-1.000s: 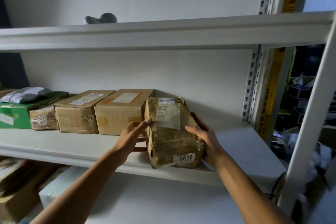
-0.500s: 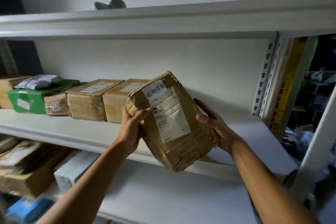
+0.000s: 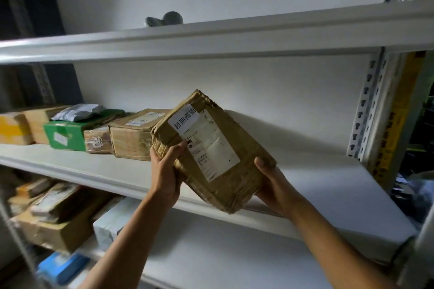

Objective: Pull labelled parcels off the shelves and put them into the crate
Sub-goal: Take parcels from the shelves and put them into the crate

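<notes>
A brown, tape-wrapped cardboard parcel (image 3: 225, 166) with a white shipping label and a white sticker is held tilted in the air in front of the middle shelf (image 3: 70, 166). My left hand (image 3: 165, 171) grips its left edge, thumb on the label side. Under its lower right corner my right hand (image 3: 273, 183) supports and grips it. Several more labelled parcels stay in a row on the shelf: a brown box (image 3: 133, 138), a small taped one (image 3: 96, 141), a green box (image 3: 70, 134). No crate is in view.
A grey pouch (image 3: 77, 111) lies on the green box. The upper shelf (image 3: 211, 35) carries a grey object (image 3: 164, 19). Boxes (image 3: 54, 218) fill the lower shelf at left. A perforated upright (image 3: 368, 105) stands at right, with clutter beyond it.
The parcel was lying on the shelf a second ago; both hands gripped it, lifted it off and tilted it label-up toward me. The view has shifted to the right.
</notes>
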Demonstrator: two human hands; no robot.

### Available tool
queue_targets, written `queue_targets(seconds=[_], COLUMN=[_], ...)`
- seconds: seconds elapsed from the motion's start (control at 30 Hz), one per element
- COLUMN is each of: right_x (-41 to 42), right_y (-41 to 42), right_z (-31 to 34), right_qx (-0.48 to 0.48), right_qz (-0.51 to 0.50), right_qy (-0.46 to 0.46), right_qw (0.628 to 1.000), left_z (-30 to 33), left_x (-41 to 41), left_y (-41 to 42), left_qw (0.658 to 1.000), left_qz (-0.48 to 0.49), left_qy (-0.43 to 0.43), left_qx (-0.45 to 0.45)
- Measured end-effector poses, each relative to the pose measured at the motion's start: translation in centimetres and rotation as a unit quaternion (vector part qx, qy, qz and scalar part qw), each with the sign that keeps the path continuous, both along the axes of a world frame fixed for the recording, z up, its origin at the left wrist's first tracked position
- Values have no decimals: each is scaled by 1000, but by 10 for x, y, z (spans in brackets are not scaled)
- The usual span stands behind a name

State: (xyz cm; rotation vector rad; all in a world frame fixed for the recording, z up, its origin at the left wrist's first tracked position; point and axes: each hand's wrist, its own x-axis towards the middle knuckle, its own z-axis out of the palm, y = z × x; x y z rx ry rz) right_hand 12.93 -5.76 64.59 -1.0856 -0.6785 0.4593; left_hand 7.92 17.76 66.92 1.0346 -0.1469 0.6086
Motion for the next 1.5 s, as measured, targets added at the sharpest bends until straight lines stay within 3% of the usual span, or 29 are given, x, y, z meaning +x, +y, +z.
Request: queue_targets(seconds=[0.17,0.3,0.37,0.53,0.73,0.93,1.1,1.27,1.5], right_x=[-2,-18,-36,-84,-162,-239,-301,-376,-484], right_y=[12,77,123,228,349,442,500,524,479], right_z=[2,34,32,17,6,-11,-17,-24,-33], right_qx=[13,-127,-128,-81,-110,-132,-130,-125,-125], right_qz=[86,50,45,95,217,367,496,613,750], right_qy=[-26,-120,-134,-86,-39,-62,-98,-121,-140], right_qw=[996,983,982,988,969,919,853,771,634], left_z=[-10,-17,-19,-18,-24,-40,-54,-60,-73], left_x=[-20,-53,-78,-160,-279,-385,-458,-516,-589], left_y=[37,71,92,156,227,260,253,213,111], left_qw=[998,994,990,969,924,851,776,670,513], left_qz=[37,70,100,217,360,502,603,716,831], left_qy=[28,65,74,101,126,151,177,162,166], left_qx=[35,49,70,58,39,-25,-48,-105,-140])
